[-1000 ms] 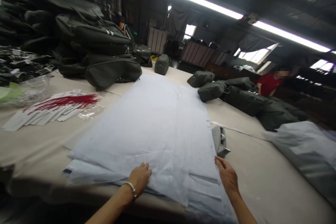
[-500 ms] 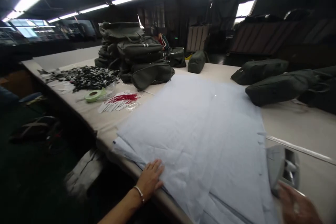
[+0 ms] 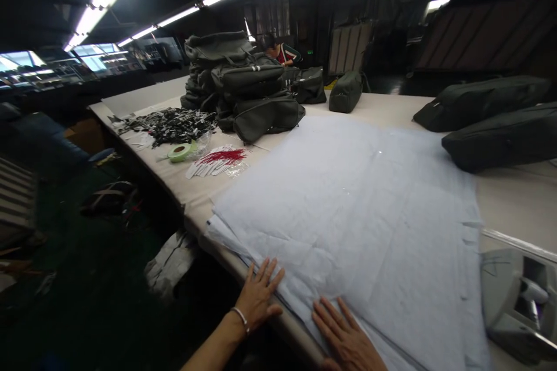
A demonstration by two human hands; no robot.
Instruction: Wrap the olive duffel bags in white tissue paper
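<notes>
A wide stack of thin, whitish plastic sheets [image 3: 348, 203] lies flat on the table, its near edge along the table's rim. My left hand [image 3: 260, 294] rests at that edge with fingers spread, a bracelet on the wrist. To its right, my right hand [image 3: 343, 330] lies palm down on the sheets, fingers stretched out and slightly apart. Neither hand grips anything. A grey tape dispenser [image 3: 505, 295] stands right of the sheets, partly cut off by the frame.
Dark green bags [image 3: 248, 78] are piled at the back; more bags [image 3: 500, 133] lie at the right. Black straps [image 3: 178, 124], a green tape roll [image 3: 179, 152] and red-stringed tags [image 3: 221, 159] sit on the left. A co-worker [image 3: 285, 53] is behind the pile.
My right hand has moved left from beside the tape dispenser onto the sheets. My left hand stays near the edge, its fingers more spread. The view has turned left.
</notes>
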